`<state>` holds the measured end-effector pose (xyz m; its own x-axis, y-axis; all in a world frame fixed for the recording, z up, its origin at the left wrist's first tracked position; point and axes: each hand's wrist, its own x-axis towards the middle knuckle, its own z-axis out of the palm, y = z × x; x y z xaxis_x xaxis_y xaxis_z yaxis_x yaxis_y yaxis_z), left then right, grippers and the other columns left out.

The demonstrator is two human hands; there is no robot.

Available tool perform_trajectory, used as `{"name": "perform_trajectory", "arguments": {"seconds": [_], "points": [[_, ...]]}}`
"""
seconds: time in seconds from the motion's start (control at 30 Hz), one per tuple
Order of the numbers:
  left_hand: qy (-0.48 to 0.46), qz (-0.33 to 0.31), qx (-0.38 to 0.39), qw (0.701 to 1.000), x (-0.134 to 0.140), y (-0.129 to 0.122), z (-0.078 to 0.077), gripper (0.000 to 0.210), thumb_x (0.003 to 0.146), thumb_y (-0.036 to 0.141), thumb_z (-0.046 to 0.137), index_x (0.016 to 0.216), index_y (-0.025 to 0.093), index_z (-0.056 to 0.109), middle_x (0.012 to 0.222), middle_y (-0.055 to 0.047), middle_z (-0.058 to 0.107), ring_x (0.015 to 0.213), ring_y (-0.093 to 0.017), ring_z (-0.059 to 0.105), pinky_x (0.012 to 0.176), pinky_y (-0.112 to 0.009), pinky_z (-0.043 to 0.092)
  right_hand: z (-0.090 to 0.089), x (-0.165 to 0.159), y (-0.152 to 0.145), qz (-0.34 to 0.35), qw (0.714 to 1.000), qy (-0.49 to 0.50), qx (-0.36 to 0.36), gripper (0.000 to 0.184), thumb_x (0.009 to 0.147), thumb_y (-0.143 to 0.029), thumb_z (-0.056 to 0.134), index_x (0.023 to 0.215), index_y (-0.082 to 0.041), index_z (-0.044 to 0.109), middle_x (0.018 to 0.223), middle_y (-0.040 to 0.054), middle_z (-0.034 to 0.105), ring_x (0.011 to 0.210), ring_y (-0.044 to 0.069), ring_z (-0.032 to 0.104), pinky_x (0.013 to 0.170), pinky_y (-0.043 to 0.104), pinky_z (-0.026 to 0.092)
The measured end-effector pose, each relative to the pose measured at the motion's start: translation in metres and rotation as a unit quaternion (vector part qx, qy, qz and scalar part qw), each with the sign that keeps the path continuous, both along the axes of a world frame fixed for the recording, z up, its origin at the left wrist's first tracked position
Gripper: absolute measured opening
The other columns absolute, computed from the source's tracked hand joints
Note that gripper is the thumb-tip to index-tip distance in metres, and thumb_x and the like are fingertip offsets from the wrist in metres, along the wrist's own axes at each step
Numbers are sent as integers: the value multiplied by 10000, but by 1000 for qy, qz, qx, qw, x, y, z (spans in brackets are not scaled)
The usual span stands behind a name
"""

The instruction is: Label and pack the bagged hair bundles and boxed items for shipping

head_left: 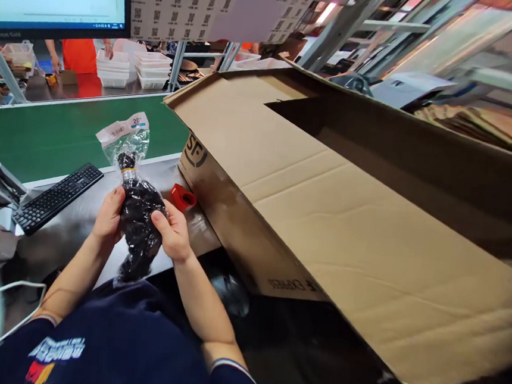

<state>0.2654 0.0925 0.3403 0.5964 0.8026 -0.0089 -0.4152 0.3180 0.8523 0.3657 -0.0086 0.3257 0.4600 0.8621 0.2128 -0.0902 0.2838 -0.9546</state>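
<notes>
I see a grey table (74, 224) carrying a black keyboard (56, 196) at its left, a red tape roll (182, 197) (partly shadowed), and a big open carton (326, 210) just beside the roll.

One head-worn view looks forward and down, close over the worktop (78, 224) at lower left; a large cardboard box (347, 224) fills the right.

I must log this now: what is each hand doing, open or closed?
Left hand: closed on the plastic bag of dark goods.
Right hand: closed on the same bag.
</notes>
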Motion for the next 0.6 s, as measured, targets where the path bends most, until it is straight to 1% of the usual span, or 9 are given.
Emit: {"name": "perform_trajectory", "arguments": {"seconds": [0.07, 0.13, 0.27, 0.37, 0.47, 0.53, 0.57, 0.6], "points": [[-4, 2, -5, 1000, 0, -3, 0, 567, 640, 734, 876, 837, 216, 754, 755, -49, 775, 1033, -342, 762, 876, -422, 648, -2, 0, -2, -6, 1000, 13, 0, 565, 804, -747, 742, 723, -221, 553, 691, -12, 456, 642, 139, 385, 586, 284, 355], [-9, -7, 0, 1000, 0, -6, 0, 555, 646, 700, 890, 848, 202, 751, 764, -49, 778, 994, -333, 769, 873, -424, 646, -4, 0, -5, -12, 1000, 28, -2, 574, 764, -759, 768, 727, -224, 565, 695, -10, 471, 644, 142, 399, 586, 283, 368], [-18, -42, -5, 999, 1, -11, -1, 539, 616, 647, 931, 816, 188, 732, 714, -37, 758, 892, -300, 780, 862, -406, 640, -2, -2, -10, -17, 998, 53, 2, 551, 717, -736, 818, 805, -228, 624, 733, -5, 518, 654, 147, 439, 615, 291, 409], [-24, -57, -3, 998, 1, -16, -1, 516, 606, 607, 949, 819, 190, 732, 679, -22, 738, 835, -273, 775, 840, -388, 638, 0, -4, -13, -14, 998, 64, 6, 555, 692, -716, 846, 793, -231, 597, 725, -10, 527, 637, 140, 437, 612, 288, 411], [-27, -67, 6, 997, -1, -20, -1, 505, 611, 570, 954, 876, 192, 751, 736, -28, 756, 817, -251, 763, 821, -373, 629, 1, -2, -16, -18, 998, 62, 8, 573, 666, -700, 872, 756, -233, 551, 691, -25, 519, 610, 129, 415, 598, 281, 403], [-29, -61, 13, 998, -3, -17, -2, 512, 616, 560, 951, 925, 198, 763, 779, -32, 765, 797, -233, 746, 801, -358, 616, 0, 4, -17, -17, 999, 45, 3, 572, 669, -691, 876, 737, -232, 540, 669, -32, 513, 596, 125, 412, 595, 279, 404], [-28, -50, 22, 998, -4, -14, -3, 508, 629, 557, 943, 949, 202, 769, 804, -33, 768, 790, -223, 735, 794, -348, 606, 0, 8, -19, -15, 999, 30, -1, 562, 666, -684, 881, 746, -231, 559, 677, -29, 528, 603, 129, 434, 606, 282, 417], [-23, -36, 39, 998, -6, -12, -3, 492, 653, 552, 930, 966, 206, 773, 827, -33, 769, 786, -213, 721, 788, -336, 593, 0, 12, -20, -12, 1000, 12, -5, 551, 655, -681, 891, 787, -232, 601, 716, -17, 570, 635, 142, 485, 638, 292, 449]]}}
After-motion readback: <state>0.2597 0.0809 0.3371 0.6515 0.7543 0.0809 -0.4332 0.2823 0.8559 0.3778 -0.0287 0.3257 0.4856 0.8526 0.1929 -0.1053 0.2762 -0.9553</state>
